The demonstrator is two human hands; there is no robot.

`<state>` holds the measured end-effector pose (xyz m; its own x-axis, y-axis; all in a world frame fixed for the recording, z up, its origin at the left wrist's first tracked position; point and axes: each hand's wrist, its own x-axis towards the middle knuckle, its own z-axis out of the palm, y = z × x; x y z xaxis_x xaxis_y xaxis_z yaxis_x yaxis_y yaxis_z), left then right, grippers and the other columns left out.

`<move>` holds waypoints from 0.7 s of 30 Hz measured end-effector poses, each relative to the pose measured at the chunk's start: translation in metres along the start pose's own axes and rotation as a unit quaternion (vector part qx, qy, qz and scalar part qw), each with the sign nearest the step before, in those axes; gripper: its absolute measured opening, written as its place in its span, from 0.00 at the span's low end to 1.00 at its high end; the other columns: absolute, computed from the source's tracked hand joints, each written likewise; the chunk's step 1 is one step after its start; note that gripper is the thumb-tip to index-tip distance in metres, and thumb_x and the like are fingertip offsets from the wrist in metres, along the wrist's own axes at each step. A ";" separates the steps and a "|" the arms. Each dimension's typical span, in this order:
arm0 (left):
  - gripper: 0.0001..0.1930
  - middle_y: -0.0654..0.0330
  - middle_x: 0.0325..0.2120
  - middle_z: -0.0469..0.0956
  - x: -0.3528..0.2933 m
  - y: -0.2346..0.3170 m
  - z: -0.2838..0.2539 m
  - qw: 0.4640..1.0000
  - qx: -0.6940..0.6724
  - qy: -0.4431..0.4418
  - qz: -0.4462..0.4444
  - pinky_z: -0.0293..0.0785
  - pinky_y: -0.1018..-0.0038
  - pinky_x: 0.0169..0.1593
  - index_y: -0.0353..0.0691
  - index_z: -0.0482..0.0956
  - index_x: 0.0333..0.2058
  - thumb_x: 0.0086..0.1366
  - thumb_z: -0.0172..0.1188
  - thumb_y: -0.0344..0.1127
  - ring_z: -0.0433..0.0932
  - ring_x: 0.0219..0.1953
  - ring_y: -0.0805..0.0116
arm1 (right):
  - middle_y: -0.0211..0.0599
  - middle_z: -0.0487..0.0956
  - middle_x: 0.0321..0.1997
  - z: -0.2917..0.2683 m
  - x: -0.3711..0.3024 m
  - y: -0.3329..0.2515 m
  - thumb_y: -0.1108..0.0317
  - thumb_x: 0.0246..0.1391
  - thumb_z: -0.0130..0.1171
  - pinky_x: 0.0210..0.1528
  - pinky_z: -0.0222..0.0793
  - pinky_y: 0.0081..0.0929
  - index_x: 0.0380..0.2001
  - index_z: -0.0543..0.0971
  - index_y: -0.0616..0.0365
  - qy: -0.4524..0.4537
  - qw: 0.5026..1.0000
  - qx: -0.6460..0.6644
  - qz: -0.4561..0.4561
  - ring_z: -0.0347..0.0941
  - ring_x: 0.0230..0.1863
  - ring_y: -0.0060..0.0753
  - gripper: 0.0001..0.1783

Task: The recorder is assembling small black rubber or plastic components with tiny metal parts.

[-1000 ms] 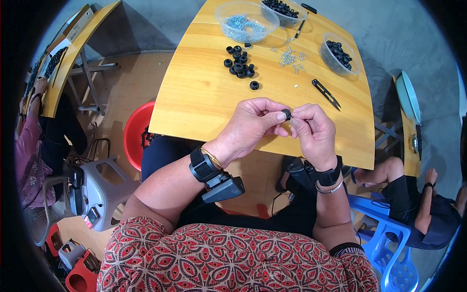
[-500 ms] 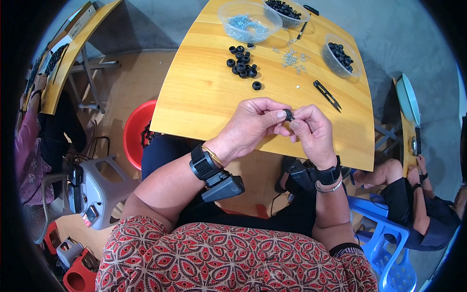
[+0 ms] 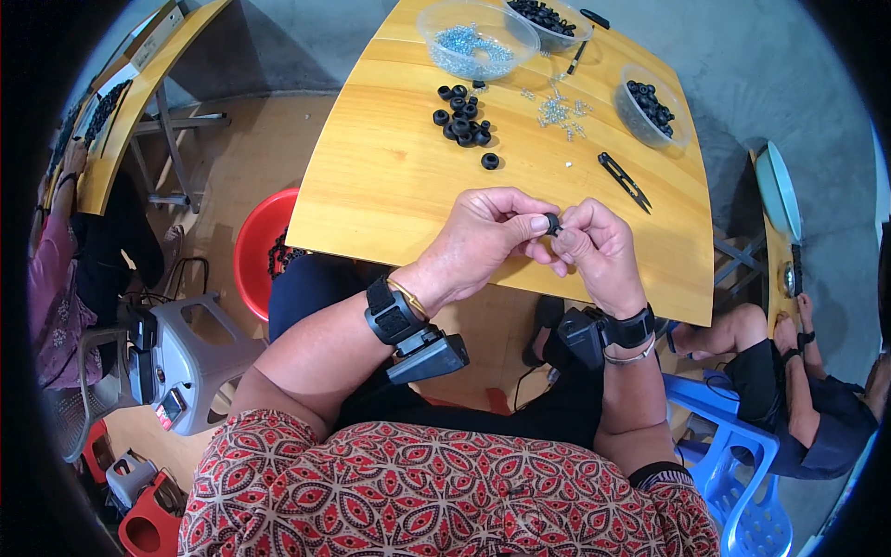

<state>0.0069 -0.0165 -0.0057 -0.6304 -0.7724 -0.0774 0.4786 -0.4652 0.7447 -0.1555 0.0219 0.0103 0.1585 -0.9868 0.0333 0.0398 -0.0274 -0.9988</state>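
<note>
Above the near part of the table, my left hand (image 3: 501,230) pinches a small round black plastic piece (image 3: 553,224) between thumb and fingers. My right hand (image 3: 599,243) is closed in a pinch at the right side of the same piece, its thumb tip against it. The fingers hide much of the piece, and whether a second small part is in them I cannot make out. Farther off lies a loose pile of round black plastic pieces (image 3: 461,128), with a single one (image 3: 490,161) nearer me. Small silvery spring-like bits (image 3: 557,113) are scattered right of the pile.
Black thread snips (image 3: 625,183) lie right of my hands. Clear bowls hold silvery bits (image 3: 469,63) and black pieces (image 3: 548,23), (image 3: 652,107). A red basin (image 3: 249,255) stands left of the table (image 3: 371,190). Other people sit at both sides, near a grey stool (image 3: 200,343) and blue chair (image 3: 733,446).
Both hands keep their pinch at the black piece, which has shifted and tilted slightly. My right hand has moved a little to the right and down.
</note>
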 end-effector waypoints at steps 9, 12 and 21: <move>0.08 0.57 0.27 0.75 0.000 0.000 0.000 1.000 0.023 0.008 0.003 0.72 0.81 0.30 0.33 0.73 0.35 0.57 0.51 0.27 0.73 0.24 0.75 | 0.29 0.69 0.20 0.001 0.001 0.000 0.73 0.50 0.51 0.18 0.61 0.12 0.23 0.66 0.60 0.001 1.000 -0.003 0.008 0.64 0.17 0.15 0.06; 0.08 0.58 0.26 0.75 0.001 0.000 0.003 1.000 0.000 0.008 0.014 0.73 0.81 0.30 0.34 0.72 0.36 0.57 0.51 0.27 0.74 0.24 0.74 | 0.29 0.69 0.19 0.003 0.001 0.001 0.73 0.50 0.50 0.18 0.61 0.12 0.23 0.66 0.60 0.009 1.000 -0.020 0.004 0.64 0.16 0.15 0.06; 0.06 0.58 0.25 0.74 0.000 -0.003 0.006 0.996 0.066 0.042 0.041 0.73 0.81 0.30 0.33 0.73 0.34 0.56 0.51 0.25 0.74 0.24 0.74 | 0.29 0.68 0.18 0.002 -0.001 0.000 0.73 0.50 0.50 0.18 0.62 0.13 0.23 0.66 0.61 0.021 0.999 -0.034 0.006 0.64 0.16 0.16 0.06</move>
<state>0.0017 -0.0123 -0.0035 -0.5365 -0.8415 -0.0635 0.4382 -0.3421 0.8312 -0.1537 0.0233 0.0104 0.1171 -0.9929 0.0204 -0.0303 -0.0241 -0.9993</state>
